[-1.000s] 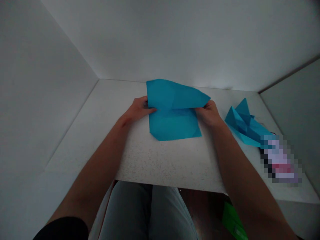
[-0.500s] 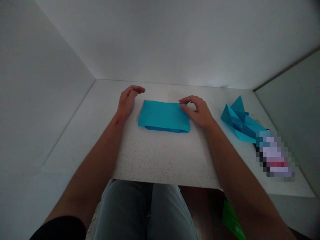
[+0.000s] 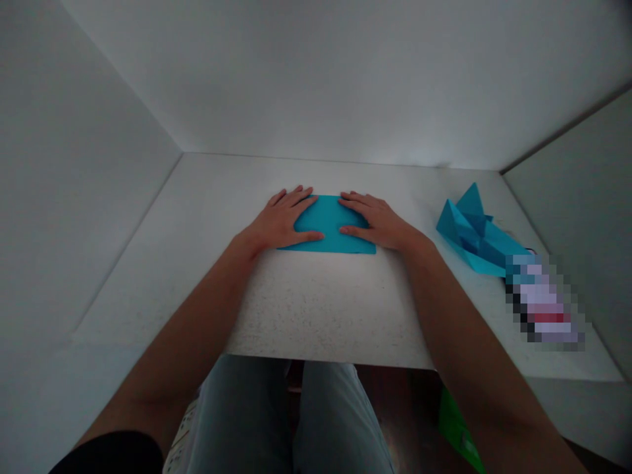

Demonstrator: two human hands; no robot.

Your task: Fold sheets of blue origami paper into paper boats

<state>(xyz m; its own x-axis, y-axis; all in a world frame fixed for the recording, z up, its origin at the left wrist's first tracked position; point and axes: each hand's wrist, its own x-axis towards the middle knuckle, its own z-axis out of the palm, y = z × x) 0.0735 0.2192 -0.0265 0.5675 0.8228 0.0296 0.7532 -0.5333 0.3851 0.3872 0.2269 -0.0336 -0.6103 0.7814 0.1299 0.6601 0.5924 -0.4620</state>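
A folded sheet of blue paper [image 3: 326,227] lies flat in the middle of the white table [image 3: 316,303]. My left hand [image 3: 282,219] rests palm down on its left half, fingers stretched out flat. My right hand [image 3: 374,221] lies palm down on its right half, fingers also stretched flat. Both hands press on the paper and hold nothing. Most of the paper's left and right ends are hidden under my hands.
A finished blue folded-paper figure [image 3: 471,232] sits at the right of the table. A blurred object [image 3: 543,299] lies just in front of it. White walls close in the table at the back and left. Something green [image 3: 459,431] lies on the floor beneath.
The paper was held up by both hands, then folded down into a rectangle on the table. Both hands have now come down flat on top of it.
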